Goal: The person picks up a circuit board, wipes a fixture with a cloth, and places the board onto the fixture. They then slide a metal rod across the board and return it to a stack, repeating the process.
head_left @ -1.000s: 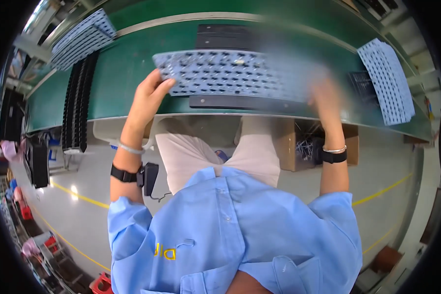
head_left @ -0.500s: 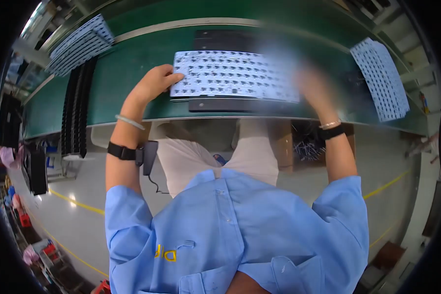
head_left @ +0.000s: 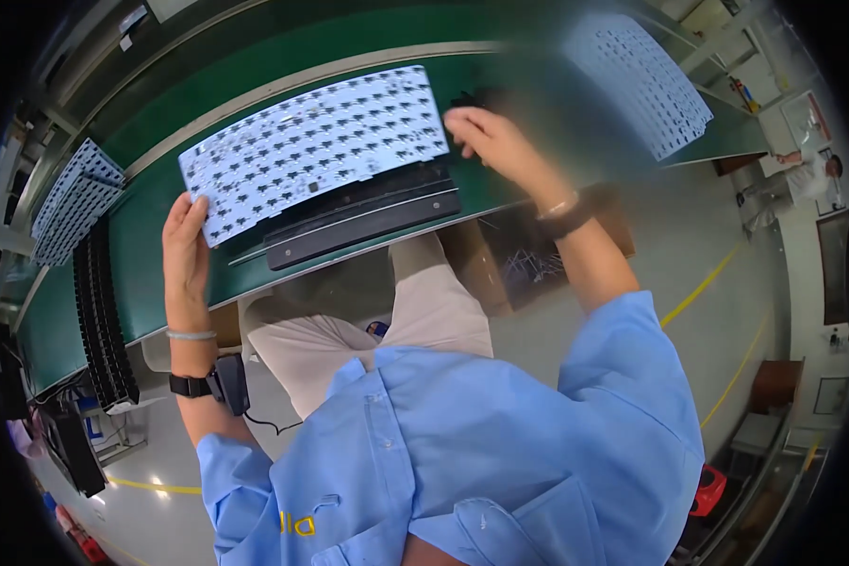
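A long white keyboard circuit board [head_left: 316, 151], dotted with rows of dark marks, is raised and tilted in front of me, its right end farther away. My left hand [head_left: 187, 236] grips its lower left corner, thumb on the face and the other fingers mostly hidden. Just off the board's right edge is my right hand [head_left: 491, 141], fingers bent and partly apart, with the index fingertip close to that edge; whether it touches, I cannot tell. Under the board lies a black bar-shaped fixture [head_left: 368, 226], partly covered by it. A small dark heap [head_left: 486, 98] sits behind my right hand.
Stacks of similar white boards stand at left [head_left: 75, 203] and right [head_left: 646, 85], the right one partly blurred. A row of black ridged strips [head_left: 102, 311] overhangs the green bench [head_left: 141, 292] at left. Below its edge, a cardboard box [head_left: 476, 269] holds thin pieces.
The board has come up off the black fixture and tilted, with my left hand still on it. My right hand, blurred before, now shows clearly by its right edge. The whole view has turned.
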Demonstrator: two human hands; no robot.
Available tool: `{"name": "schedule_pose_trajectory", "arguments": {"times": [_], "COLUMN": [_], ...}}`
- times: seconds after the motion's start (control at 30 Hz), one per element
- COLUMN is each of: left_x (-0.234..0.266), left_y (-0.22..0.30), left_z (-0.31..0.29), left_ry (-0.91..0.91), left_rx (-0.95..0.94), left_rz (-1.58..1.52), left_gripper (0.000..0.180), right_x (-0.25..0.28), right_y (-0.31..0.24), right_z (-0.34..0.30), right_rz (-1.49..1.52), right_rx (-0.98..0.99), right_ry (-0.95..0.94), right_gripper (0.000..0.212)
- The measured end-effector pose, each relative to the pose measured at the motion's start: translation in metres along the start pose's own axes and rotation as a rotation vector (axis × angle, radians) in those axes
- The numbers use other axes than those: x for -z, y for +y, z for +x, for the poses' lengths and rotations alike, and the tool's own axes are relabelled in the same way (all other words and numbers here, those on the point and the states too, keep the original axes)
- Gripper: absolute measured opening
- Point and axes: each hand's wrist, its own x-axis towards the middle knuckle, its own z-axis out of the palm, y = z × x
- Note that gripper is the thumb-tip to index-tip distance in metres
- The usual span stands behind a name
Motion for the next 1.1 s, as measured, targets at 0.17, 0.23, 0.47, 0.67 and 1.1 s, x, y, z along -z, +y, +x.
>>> {"name": "schedule_pose_trajectory", "arguments": {"times": [0.17,0.23,0.47,0.67,1.1], "left_x": [0.012,0.008,-0.005,0.022,0.058], "left_y": [-0.013,-0.013,-0.023,-0.024,-0.03], "left_z": [-0.012,-0.025,-0.038,-0.041,-0.015], "left_ry": [0.121,0.175,0.257,0.288,0.056], "left_rx": [-0.101,-0.118,-0.164,-0.198,-0.233], "left_rz": [-0.136,-0.163,-0.217,-0.197,-0.155], "left_gripper": [0.024,0.024,0.024,0.025,0.023], "right_x": [0.023,0.025,0.096,0.219,0.203], "right_y": [0.043,0.045,0.045,-0.013,0.012], "right_z": [-0.033,-0.041,-0.063,-0.177,-0.233], "right_rz": [-0.395,-0.442,0.009,-0.173,-1.016], "right_rx": [0.134,0.162,-0.185,-0.111,-0.289], "right_ry": [-0.041,0.0,0.044,0.425,0.682], "right_gripper": [0.019,0.018,0.015,0.011,0.015]}}
